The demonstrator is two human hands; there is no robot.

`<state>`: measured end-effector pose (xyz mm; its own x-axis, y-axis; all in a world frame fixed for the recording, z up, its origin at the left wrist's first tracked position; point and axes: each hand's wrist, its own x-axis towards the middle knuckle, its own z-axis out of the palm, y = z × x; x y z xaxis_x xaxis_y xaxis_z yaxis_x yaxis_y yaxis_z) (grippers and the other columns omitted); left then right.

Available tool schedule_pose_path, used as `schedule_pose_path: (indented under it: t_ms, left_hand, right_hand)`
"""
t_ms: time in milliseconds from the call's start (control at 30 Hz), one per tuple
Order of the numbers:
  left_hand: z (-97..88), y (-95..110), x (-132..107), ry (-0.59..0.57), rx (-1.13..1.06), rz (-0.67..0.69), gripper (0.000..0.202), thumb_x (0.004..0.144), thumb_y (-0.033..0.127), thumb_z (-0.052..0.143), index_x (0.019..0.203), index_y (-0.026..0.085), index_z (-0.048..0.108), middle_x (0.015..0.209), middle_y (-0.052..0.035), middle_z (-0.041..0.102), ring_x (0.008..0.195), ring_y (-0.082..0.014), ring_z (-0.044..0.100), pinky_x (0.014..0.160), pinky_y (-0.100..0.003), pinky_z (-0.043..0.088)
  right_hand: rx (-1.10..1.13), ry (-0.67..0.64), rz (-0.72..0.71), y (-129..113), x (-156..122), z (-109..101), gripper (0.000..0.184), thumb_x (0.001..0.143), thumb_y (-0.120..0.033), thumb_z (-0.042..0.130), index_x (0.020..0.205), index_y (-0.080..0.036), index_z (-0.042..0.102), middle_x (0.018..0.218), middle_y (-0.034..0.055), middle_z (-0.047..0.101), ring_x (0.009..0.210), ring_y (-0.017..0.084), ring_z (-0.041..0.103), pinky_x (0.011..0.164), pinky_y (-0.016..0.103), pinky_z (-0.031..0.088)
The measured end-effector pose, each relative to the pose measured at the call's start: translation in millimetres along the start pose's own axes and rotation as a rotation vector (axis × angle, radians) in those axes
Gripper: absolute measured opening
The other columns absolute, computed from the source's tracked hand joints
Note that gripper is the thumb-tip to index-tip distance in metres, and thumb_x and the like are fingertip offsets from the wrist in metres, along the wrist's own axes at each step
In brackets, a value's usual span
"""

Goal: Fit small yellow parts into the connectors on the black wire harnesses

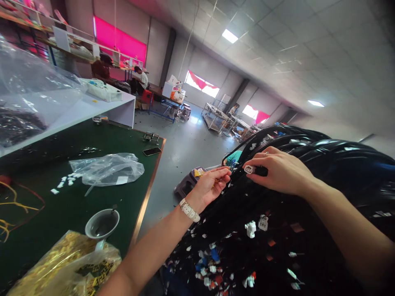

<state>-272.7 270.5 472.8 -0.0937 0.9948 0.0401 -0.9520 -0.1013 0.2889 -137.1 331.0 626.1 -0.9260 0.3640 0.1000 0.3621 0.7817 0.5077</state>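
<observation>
Between the thumb and fingers of my right hand [279, 170] is a white plug connector [248, 169] on a black cable, its open face turned toward the left. My left hand [212, 185], with a white-strapped watch [189, 210] on the wrist, is closed in a pinch just left of the connector. Whatever sits at its fingertips is too small to make out. Both hands are over a big heap of black cables [327, 160]. White connectors [250, 229] and blue and red ones [215, 255] show on the dark mass below.
On the green table [123, 144] lie a clear plastic bag [108, 169], small white pieces [70, 178], a phone [152, 151], a cup [103, 223] and a bag of yellow parts [58, 263]. A stool [185, 185] stands beyond my left hand. People [140, 79] sit farther back.
</observation>
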Motion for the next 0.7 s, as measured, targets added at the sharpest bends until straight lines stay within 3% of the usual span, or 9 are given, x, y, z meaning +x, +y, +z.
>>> schedule_pose_path:
  t_ms: [200, 367, 533, 700]
  left_hand:
    - [5.4, -3.2, -2.1, -0.006, 0.073, -0.004, 0.006, 0.073, 0.006, 0.066, 0.078, 0.008, 0.067, 0.074, -0.0068, 0.067, 0.055, -0.0051, 0.058, 0.041, -0.010, 0.036]
    - [7.5, -7.7, 0.7, -0.063, 0.044, 0.021, 0.010, 0.067, 0.009, 0.072, 0.075, 0.008, 0.065, 0.062, -0.0006, 0.059, 0.050, -0.0025, 0.050, 0.041, -0.010, 0.031]
    - [7.1, -10.5, 3.8, -0.058, 0.016, 0.022, 0.010, 0.063, 0.005, 0.068, 0.071, 0.009, 0.062, 0.064, -0.0032, 0.062, 0.050, -0.0022, 0.047, 0.041, -0.011, 0.029]
    - [8.3, -11.4, 3.6, -0.082, 0.041, 0.027, 0.012, 0.062, 0.005, 0.071, 0.072, 0.009, 0.065, 0.069, -0.0055, 0.067, 0.051, -0.0021, 0.046, 0.045, -0.012, 0.031]
  right_hand:
    - [-0.033, 0.020, 0.026, 0.8, 1.8, 5.6, 0.028, 0.080, -0.053, 0.066, 0.086, -0.026, 0.072, 0.086, 0.0000, 0.074, 0.091, 0.026, 0.058, 0.070, 0.035, 0.044]
    - [-0.053, 0.053, 0.039, -3.1, 0.7, 6.3, 0.020, 0.082, -0.045, 0.064, 0.083, -0.026, 0.069, 0.083, -0.0004, 0.073, 0.090, 0.025, 0.058, 0.068, 0.034, 0.043]
    - [-0.082, 0.084, 0.042, -7.2, 0.7, 6.9, 0.010, 0.083, -0.030, 0.058, 0.087, -0.026, 0.066, 0.080, -0.0003, 0.073, 0.088, 0.024, 0.058, 0.065, 0.033, 0.042]
    - [-0.068, 0.076, -0.011, -4.0, -0.9, 8.1, 0.018, 0.088, -0.040, 0.055, 0.093, -0.030, 0.069, 0.086, -0.0024, 0.074, 0.089, 0.025, 0.057, 0.070, 0.035, 0.044]
